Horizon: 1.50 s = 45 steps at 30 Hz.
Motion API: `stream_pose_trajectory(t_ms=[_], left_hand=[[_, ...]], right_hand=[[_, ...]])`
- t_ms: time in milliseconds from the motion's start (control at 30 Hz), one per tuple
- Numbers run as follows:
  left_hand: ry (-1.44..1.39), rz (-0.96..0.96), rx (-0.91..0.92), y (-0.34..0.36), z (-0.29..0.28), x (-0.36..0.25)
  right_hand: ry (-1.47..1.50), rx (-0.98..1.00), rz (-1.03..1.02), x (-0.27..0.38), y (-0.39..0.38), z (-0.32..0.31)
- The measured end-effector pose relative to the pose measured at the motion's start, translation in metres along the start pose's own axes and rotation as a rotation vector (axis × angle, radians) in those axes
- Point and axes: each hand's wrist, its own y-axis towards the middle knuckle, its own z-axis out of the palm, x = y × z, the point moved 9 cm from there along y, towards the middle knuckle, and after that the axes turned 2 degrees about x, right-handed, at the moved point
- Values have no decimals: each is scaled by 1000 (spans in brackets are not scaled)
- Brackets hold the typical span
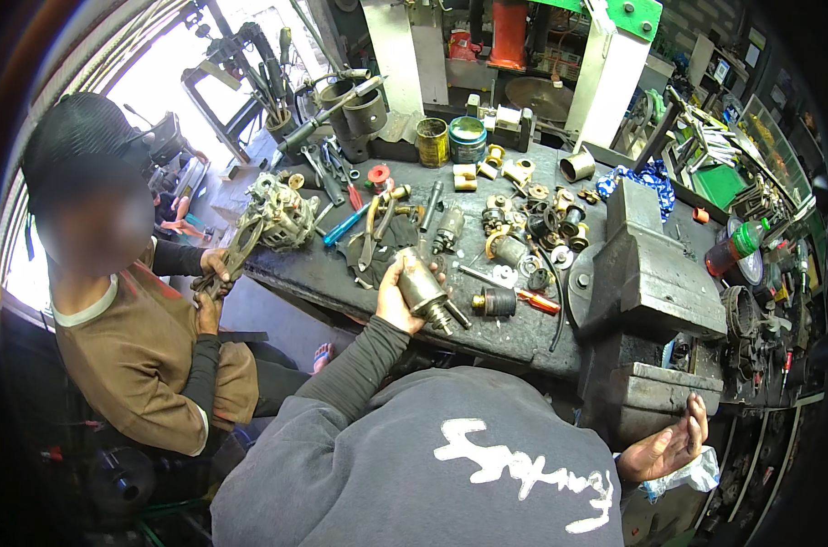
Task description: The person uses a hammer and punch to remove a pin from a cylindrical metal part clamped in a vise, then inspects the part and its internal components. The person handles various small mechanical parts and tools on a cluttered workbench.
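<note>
My left hand (395, 303) is closed around a worn metal cylinder (421, 284) with a stepped shaft at its lower end, held above the bench's near edge. Beneath and beside it lie a dark cloth (375, 262) and a smaller cylindrical metal part (448, 228). A black cylinder with a brass-coloured end (496, 302) and a red screwdriver (537, 301) are to its right. Over by the near jaw of the large vise (655, 283), my right hand (666, 448) has its fingers extended, and I see nothing in it.
On the left a co-worker (140, 337) holds a large metal tool (241, 248) beside a dismantled motor housing (282, 214). Several small metal parts (532, 214) cover the bench (295, 278). Two tins (432, 143) stand behind. A red-liquid bottle (737, 248) is right of the vise.
</note>
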Motion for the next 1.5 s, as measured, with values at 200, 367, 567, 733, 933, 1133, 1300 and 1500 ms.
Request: stream_pose_trajectory(t_ms=[200, 367, 567, 733, 933, 1133, 1300, 1500], left_hand=[[-41, -82, 80, 1, 0, 5], [331, 23, 301, -1, 46, -8], [1027, 370, 506, -21, 111, -21], [1342, 744, 664, -38, 129, -20], [1356, 797, 703, -46, 134, -16], [1278, 781, 646, -47, 124, -21], [1330, 799, 647, -51, 128, -23], [1221, 802, 600, -48, 118, -23]], right_hand=[[0, -36, 67, -6, -3, -4], [1, -11, 87, -6, -4, -2], [-12, -68, 123, -8, -8, -4], [-53, -78, 122, -5, -6, -3], [-67, -76, 137, -8, -7, -8], [-63, -76, 171, -11, -8, -9], [-62, -58, 166, -13, -8, -8], [-69, -37, 130, -10, -4, -8]])
